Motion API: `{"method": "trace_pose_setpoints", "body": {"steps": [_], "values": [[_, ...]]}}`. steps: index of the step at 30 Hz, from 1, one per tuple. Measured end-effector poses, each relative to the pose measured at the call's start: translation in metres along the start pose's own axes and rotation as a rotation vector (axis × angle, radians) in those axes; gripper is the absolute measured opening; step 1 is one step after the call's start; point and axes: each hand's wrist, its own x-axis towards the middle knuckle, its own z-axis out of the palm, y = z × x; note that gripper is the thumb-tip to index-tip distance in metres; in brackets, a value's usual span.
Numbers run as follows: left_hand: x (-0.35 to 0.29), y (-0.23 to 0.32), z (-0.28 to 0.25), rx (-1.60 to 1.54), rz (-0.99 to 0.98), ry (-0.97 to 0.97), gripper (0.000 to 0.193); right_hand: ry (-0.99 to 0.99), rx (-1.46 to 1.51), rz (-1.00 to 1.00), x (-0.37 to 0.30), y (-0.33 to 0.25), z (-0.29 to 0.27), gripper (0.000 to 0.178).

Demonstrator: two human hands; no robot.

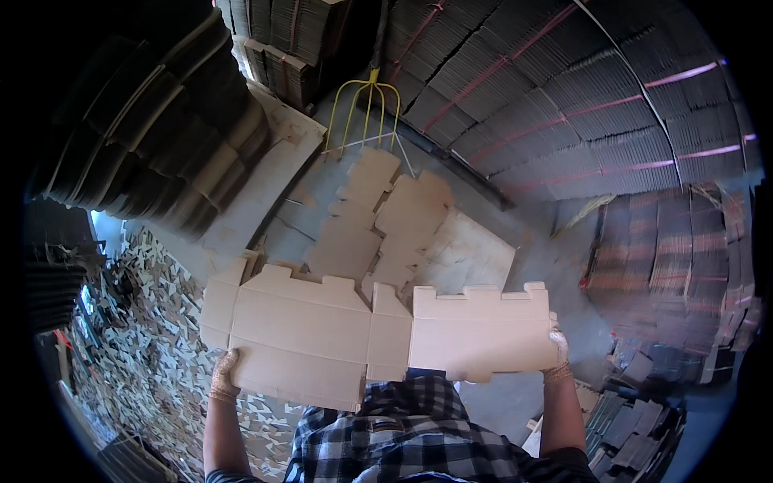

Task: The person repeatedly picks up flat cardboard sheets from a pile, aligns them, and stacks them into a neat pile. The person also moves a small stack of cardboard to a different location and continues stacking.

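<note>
A die-cut cardboard box blank (302, 326) spans the space in front of my body, with slots, flaps and crease lines. Its right-hand panel (483, 332) looks paler and sits at a different angle; I cannot tell for certain whether it is one piece with the rest. My left hand (225, 375), in a light glove, is closed on the lower left edge. At the right edge, my gloved right hand (557, 354) grips the pale panel, its fingers partly hidden behind it. Beyond, several more box blanks (345, 241) lie overlapping on the floor.
A yellow-tined fork (372, 97) stands beyond the blanks. Tall stacks of cardboard rise at the left (161, 129) and far right (547, 88), the latter strapped. Cardboard scraps (153, 346) litter the left floor. A strapped bundle (660, 266) stands at the right.
</note>
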Motion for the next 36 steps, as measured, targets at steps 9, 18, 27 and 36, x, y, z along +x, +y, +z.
{"method": "trace_pose_setpoints", "body": {"steps": [9,18,27,36], "values": [[0.025,-0.102,0.013,-0.237,0.072,0.206,0.071,-0.118,-0.916,0.145,0.214,-0.057,0.043,0.063],[0.063,-0.246,0.101,-0.503,0.123,0.48,0.073,-0.157,-0.557,0.48,0.517,-0.033,0.082,0.069],[0.27,-0.322,0.121,-0.669,0.311,0.583,0.07,-0.497,-0.497,0.449,0.786,0.058,0.139,0.063],[0.377,-0.373,0.12,-0.693,0.384,0.695,0.069,-0.738,-0.5,0.514,0.903,0.137,0.191,0.066]]}}
